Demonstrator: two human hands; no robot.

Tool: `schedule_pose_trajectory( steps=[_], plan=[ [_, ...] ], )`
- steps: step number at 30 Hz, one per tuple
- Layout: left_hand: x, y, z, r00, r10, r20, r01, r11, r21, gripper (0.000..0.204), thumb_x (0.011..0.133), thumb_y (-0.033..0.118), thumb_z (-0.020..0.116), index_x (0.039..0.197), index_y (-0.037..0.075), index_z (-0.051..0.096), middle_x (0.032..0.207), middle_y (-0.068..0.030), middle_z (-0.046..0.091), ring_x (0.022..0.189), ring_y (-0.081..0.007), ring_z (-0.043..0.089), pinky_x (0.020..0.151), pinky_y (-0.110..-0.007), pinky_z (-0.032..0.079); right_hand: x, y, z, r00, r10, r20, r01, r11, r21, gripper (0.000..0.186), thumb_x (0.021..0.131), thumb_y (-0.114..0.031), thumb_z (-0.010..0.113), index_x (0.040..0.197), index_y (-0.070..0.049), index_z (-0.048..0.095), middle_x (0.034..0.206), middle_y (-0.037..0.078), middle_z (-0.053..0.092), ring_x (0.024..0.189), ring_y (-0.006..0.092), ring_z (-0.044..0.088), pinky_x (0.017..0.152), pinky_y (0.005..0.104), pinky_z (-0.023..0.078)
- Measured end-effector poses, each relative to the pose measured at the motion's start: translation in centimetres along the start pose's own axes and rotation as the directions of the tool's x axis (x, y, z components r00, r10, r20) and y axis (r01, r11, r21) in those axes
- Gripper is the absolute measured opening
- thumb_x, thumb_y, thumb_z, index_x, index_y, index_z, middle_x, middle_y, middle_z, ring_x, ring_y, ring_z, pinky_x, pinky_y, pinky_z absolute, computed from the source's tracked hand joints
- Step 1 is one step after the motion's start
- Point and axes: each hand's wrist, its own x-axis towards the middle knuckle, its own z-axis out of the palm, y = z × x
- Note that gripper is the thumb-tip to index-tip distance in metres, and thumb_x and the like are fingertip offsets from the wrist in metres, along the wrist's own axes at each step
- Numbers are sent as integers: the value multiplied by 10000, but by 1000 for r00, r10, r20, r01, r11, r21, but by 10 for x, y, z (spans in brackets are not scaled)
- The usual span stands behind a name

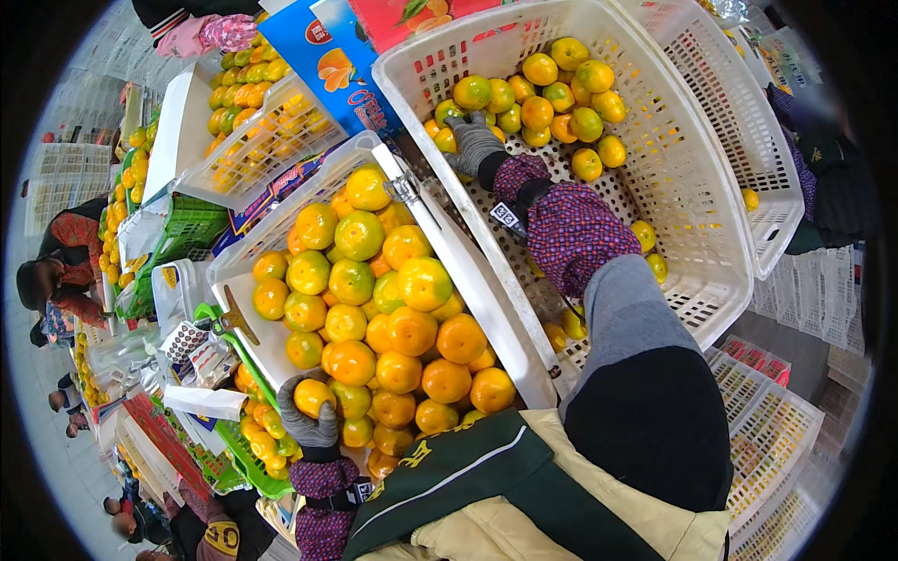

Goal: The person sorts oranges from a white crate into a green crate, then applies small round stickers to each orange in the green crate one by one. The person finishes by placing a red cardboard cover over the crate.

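Half done, I judge: box (470,280) heaped, crate (692,187) part-full. Left fingers (288,404) curl around one mandarin (313,397); right fingers' (470,133) hold unclear.

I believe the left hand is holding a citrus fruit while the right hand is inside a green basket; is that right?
Not quite: the head view shows the right hand inside a white basket; the left hand is holding a citrus fruit.

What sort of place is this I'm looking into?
Likely a fruit packing or sorting area, perhaps a market. Citrus fruit is heaped close by, more lies in a large white perforated crate, and a blue box pictures similar fruit.
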Motion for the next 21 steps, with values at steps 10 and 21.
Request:
schedule_pose_trajectory(
  steps=[10, 21],
  plan=[
    [1, 4, 1, 999, 37, 2, -37, 999, -34, 655, 826, 430, 765, 1258, 20, 493, 1093, -148, 639, 1014, -258, 634, 935, -399, 504, 7, 3, -23, 998, 0, 66, -7, 994, 111, 824, 614, -447, 877, 1257, -23, 586, 1242, 240, 591, 1161, 395, 568, 1020, 420, 460],
    [-3, -19, -4, 999, 34, 23, -33, 998, -62, 598, 804, 326, 764, 1246, 12, 511, 1064, -149, 632, 965, -268, 633, 905, -390, 516, -41, 75, -37, 849, 177, 497, -522, 136, 842, 676, 857, -144, 755, 1438, -106, 412, 1093, 151, 643, 887, 320, 696, 709, 426, 606]
  ],
)
